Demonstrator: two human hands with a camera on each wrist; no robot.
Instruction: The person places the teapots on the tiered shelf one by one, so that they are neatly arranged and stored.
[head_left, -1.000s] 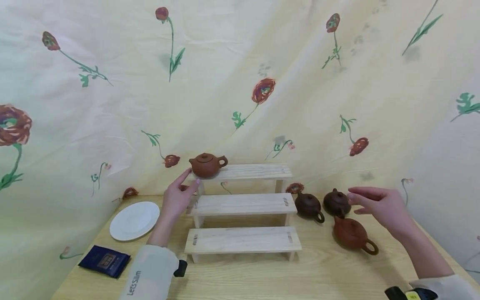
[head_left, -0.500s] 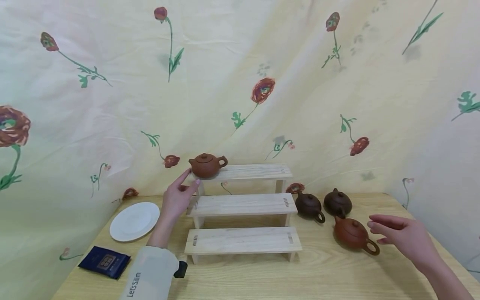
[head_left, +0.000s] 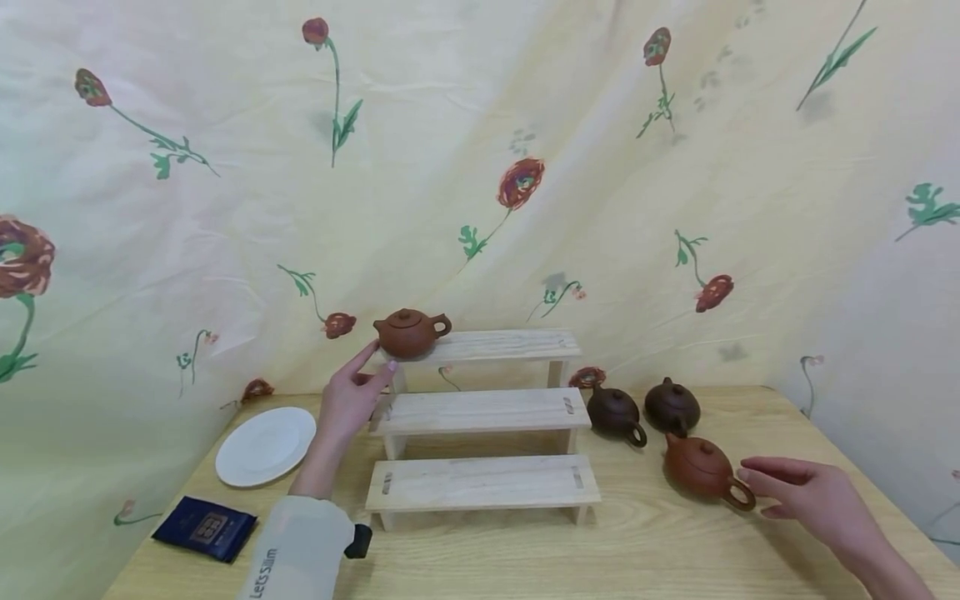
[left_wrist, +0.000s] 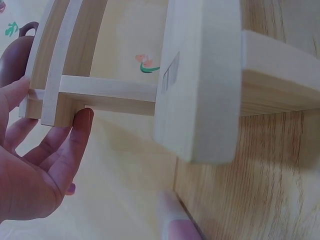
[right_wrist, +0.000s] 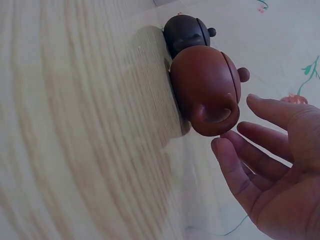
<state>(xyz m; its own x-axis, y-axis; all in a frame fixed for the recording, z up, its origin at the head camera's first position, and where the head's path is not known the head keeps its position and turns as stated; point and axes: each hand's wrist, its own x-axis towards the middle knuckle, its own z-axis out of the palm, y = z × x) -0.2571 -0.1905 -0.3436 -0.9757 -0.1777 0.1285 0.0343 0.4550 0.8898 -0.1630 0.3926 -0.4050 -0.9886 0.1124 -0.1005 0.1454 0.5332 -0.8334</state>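
My left hand (head_left: 352, 402) grips the left end of the top tier of a three-step wooden display stand (head_left: 483, 408). In the left wrist view its fingers (left_wrist: 80, 127) curl under that end. Right above this hand, a reddish-brown clay teapot (head_left: 407, 335) sits on the top tier, spout to the left. On the right, a second reddish-brown teapot (head_left: 697, 468) rests on the table with its handle toward my right hand (head_left: 821, 504). That hand's fingers are loosely bent and parted, with the fingertips (right_wrist: 220, 146) right at the teapot's handle (right_wrist: 217, 125).
Two dark brown teapots, one (head_left: 615, 414) beside the stand and another (head_left: 671, 406) behind the reddish one, stand at the back right of the wooden table (head_left: 480, 567). A white plate (head_left: 266, 446) and a dark blue packet (head_left: 205, 528) lie on the left. Flowered cloth (head_left: 420, 208) hangs behind.
My right hand has come down and toward me from beside the rear dark teapot to the reddish teapot's handle. My left hand keeps its hold on the stand.
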